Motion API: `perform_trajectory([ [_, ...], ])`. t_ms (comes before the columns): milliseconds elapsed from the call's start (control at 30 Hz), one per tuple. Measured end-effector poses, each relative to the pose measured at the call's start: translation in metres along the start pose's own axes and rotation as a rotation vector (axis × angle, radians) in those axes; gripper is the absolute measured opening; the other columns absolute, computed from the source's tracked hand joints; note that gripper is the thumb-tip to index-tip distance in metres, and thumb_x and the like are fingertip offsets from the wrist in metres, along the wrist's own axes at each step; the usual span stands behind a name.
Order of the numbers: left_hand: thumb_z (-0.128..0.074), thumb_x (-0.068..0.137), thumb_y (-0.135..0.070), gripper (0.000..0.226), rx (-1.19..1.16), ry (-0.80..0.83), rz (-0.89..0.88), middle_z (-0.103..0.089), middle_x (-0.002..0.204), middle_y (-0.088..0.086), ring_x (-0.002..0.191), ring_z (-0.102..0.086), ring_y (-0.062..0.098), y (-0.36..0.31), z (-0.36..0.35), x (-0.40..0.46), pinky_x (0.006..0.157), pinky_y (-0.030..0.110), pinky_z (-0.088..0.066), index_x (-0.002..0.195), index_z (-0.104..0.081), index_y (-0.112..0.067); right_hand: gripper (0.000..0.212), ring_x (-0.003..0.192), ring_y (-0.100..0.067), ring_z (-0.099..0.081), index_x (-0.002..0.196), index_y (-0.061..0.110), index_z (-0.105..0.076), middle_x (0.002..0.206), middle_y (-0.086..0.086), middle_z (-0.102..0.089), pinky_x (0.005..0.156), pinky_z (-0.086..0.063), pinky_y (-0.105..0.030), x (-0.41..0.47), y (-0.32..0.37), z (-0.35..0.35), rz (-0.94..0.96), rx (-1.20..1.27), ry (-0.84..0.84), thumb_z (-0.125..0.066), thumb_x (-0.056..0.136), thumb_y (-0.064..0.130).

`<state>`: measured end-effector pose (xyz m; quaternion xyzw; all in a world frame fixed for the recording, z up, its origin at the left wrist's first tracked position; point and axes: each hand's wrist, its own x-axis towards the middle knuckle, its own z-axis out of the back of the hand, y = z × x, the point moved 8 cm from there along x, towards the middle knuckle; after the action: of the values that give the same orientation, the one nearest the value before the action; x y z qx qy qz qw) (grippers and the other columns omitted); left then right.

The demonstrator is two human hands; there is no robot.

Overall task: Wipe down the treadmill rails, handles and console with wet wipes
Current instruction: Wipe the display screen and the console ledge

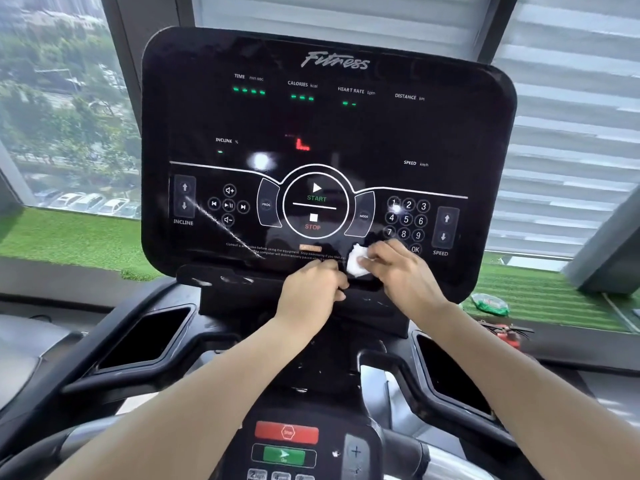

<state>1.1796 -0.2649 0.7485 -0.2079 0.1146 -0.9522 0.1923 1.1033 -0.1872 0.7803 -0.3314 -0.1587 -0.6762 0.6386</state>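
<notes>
stop button (286, 432) nearest | right hand (401, 268) pinches wipe (356, 263) | console (242, 116) base

Single head-worn wide-angle view, close to the treadmill console (325, 140), facing forward and slightly down, both forearms reaching in from the bottom edge.

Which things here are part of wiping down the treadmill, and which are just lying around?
Part of the job:
wet wipe, pinched in the right hand
left hand, at the console's lower edge
console
handles

Just lying about:
green packet on the turf ledge
red tool beside it
</notes>
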Motion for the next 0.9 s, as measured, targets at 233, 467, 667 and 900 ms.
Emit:
perform_trajectory([
  [233,-0.060,0.091,-0.023,0.023,-0.005,-0.002,-0.001,-0.059,0.106,-0.011,0.105,-0.051,0.007,0.000,0.001,0.000,0.073,0.020,-0.038,0.112,-0.067,-0.025,0.036,0.083,-0.018,-0.040,0.092,0.002,-0.072,0.086,-0.007,-0.061,0.044,-0.049,-0.031,0.019,0.003,-0.012,-0.022,-0.033,-0.003,-0.038,0.083,0.009],
  [467,-0.060,0.091,-0.025,0.022,0.000,-0.020,-0.009,-0.059,0.107,-0.010,0.105,-0.051,0.007,0.000,0.002,-0.001,0.071,0.020,-0.039,0.111,-0.067,-0.026,0.037,0.073,-0.020,-0.051,0.071,0.010,-0.071,0.078,-0.002,-0.060,0.045,-0.036,-0.021,0.021,0.006,0.001,-0.026,-0.077,0.021,-0.034,0.073,0.005],
  [667,-0.061,0.090,-0.029,0.021,0.030,-0.027,0.002,-0.060,0.108,-0.010,0.104,-0.052,0.008,-0.001,0.001,-0.001,0.071,0.021,-0.040,0.110,-0.067,-0.026,0.031,0.076,-0.022,-0.056,0.088,0.016,-0.067,0.088,0.000,-0.060,0.050,-0.044,-0.027,0.067,0.019,-0.004,-0.129,-0.084,0.000,-0.042,0.073,0.006],
  [900,-0.059,0.092,-0.023,0.024,0.052,-0.015,0.023,-0.058,0.113,-0.010,0.109,-0.049,0.009,-0.003,-0.001,-0.004,0.078,0.025,-0.048,0.115,-0.065,-0.025,0.039,0.079,-0.023,-0.062,0.076,0.016,-0.070,0.083,0.002,-0.062,0.060,-0.051,-0.029,0.032,0.015,-0.003,0.072,-0.103,0.127,-0.032,0.073,0.010],
])
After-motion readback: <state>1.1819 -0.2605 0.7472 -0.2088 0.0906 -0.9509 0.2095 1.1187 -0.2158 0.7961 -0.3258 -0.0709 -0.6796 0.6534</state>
